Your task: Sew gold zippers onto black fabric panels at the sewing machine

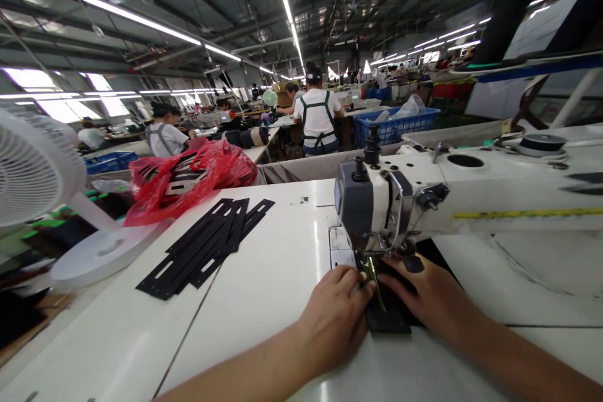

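A black fabric piece (389,315) with a gold-toothed zipper (377,282) lies under the needle area of the white sewing machine (396,201). My left hand (336,311) is at the left edge of the piece, its fingers curled together and pressing on it beside the zipper. On the right side, my right hand (424,289) rests on the black fabric with thumb and fingers spread apart, its fingertips partly hidden behind the machine head. Several black slotted strips (202,251) lie in an overlapping pile on the white table to the left.
A white fan (103,251) stands at the left edge. Behind the strips sits a red plastic bag (188,173) of cut pieces. Farther back are a blue basket (396,125) and a person in a white shirt (319,116). The machine arm (518,195) spans the right side.
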